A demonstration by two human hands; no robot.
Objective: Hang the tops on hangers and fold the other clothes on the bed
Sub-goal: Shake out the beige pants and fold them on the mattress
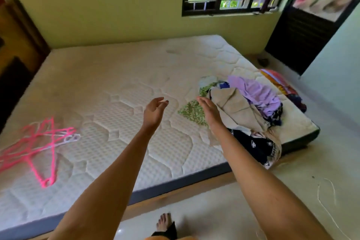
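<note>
Both arms outstretched, left grip (154,110) and right grip (207,110) loose, empty.

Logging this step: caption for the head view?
Both hands open, reaching toward clothes pile; pink hangers on mattress.

**Colours and patterns around the mattress**

The mattress (120,91) is white with a quilted pattern and a dark grey side band. On its left part lie bright pink hangers (37,142). On its right end sits the clothes pile (251,115): a lilac garment (257,93) on top, a beige one (235,107), a green leaf-print cloth (192,111) and a black cloth with white motifs (253,146). Behind the mattress the wall (109,6) is pale yellow-green.
</note>
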